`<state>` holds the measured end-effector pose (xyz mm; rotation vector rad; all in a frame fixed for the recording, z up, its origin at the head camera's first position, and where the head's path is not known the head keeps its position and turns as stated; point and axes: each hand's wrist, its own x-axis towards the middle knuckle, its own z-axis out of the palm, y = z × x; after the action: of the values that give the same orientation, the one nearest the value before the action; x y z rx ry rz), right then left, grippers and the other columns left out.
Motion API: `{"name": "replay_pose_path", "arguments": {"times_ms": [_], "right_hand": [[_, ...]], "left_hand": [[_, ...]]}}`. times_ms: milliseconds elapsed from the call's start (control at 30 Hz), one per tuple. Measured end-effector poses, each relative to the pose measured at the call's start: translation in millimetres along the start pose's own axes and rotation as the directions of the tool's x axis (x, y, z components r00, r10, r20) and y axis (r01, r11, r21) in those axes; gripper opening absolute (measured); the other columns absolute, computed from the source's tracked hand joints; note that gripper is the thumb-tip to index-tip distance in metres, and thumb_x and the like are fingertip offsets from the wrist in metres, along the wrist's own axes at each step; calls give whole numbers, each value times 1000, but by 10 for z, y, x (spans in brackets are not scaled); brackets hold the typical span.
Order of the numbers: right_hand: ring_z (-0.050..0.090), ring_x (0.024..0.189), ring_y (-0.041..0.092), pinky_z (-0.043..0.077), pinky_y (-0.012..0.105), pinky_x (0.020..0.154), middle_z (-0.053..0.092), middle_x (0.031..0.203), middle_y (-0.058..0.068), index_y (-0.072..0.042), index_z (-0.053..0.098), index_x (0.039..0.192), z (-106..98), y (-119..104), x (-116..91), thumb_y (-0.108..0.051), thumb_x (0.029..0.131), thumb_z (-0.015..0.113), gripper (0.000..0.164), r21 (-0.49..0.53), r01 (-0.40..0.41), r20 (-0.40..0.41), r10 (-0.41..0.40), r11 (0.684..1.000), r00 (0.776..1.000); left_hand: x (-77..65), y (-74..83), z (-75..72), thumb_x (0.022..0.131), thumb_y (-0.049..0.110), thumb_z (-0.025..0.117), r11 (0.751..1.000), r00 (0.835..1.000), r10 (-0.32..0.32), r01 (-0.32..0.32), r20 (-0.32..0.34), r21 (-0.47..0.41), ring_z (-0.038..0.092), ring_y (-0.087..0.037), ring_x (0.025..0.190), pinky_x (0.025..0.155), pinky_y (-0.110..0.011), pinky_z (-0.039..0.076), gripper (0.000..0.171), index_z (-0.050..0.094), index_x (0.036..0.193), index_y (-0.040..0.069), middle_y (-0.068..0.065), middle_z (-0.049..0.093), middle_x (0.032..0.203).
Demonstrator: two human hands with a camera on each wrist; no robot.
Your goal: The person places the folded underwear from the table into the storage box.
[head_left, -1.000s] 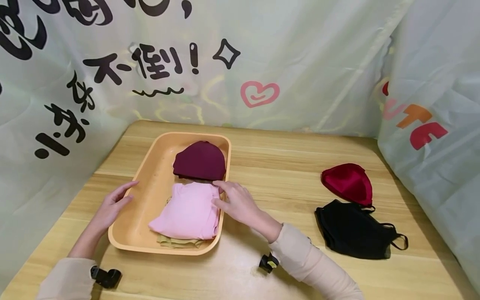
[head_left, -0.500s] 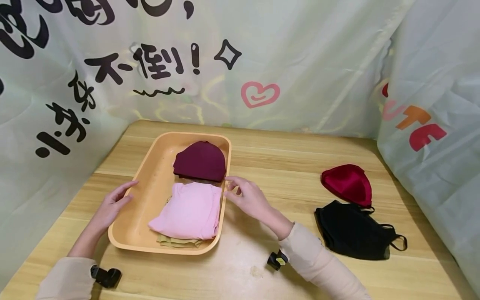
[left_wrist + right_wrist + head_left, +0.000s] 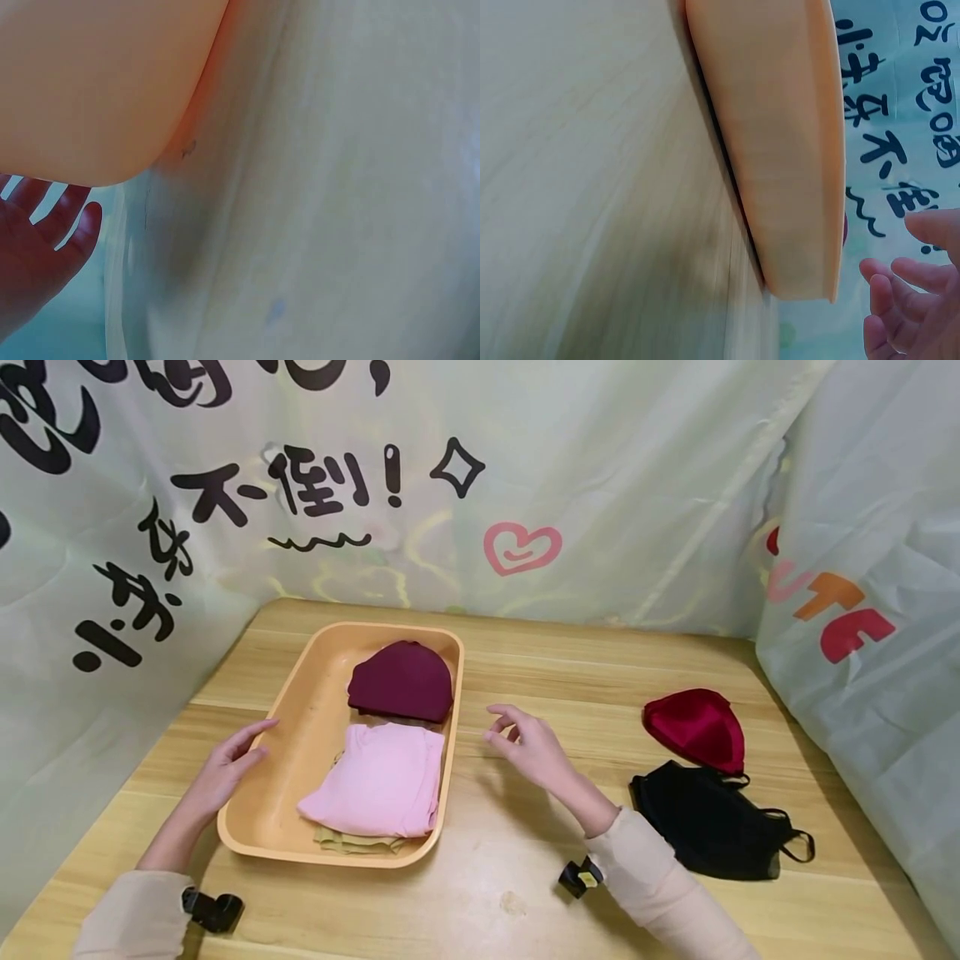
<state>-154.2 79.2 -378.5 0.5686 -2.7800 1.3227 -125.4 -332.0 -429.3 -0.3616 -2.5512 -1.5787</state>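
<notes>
Only in head view: pink cloth (image 3: 386,781).

Wood-grain table (image 3: 555,668), pale creased sheet walls (image 3: 637,452); black lettering (image 3: 206,482) left, pink heart (image 3: 522,552) behind, orange T (image 3: 830,593) right.

Pale curtain (image 3: 615,468) – pink heart (image 3: 517,557), black lettering (image 3: 318,483)

Left arm (image 3: 177,837) slants forward from the near left, its left sleeve (image 3: 133,917) stopping short of the wrist; left hand (image 3: 223,768) turned inward, fingers extended with gaps between them, thumb standing apart. Right arm (image 3: 588,806) slants in from the near right, right sleeve (image 3: 667,877) likewise ending before the wrist; right hand (image 3: 536,754) held in the air, fingers loosely bent and pointing leftward, thumb clear of them. Seen from here, the two hands are well apart.
</notes>
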Motion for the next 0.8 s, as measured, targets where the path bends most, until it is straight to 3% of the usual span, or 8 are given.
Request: {"name": "replay_pose_path", "arguments": {"times_ms": [533,800], "right_hand": [[57,74,23,43,27,59,63,92,13,2,53,122,-274,261,-75,-13,89,58,37,-20,-73,-66,71,997,995],[57,84,29,46,34,68,62,100,19,2,51,124,-443,356,-100,-15,91,55,38,-13,-134,-71,133,991,989]], "left_hand": [[-6,-23,2,95,9,45,1000,1000,8,-8,0,-4,33,15,111,81,-4,34,37,44,130,-2,29,39,121],[-1,-5,-5,96,11,45,1000,1000,-17,17,4,10,33,15,111,82,-5,35,38,43,132,-1,22,37,127]]}}
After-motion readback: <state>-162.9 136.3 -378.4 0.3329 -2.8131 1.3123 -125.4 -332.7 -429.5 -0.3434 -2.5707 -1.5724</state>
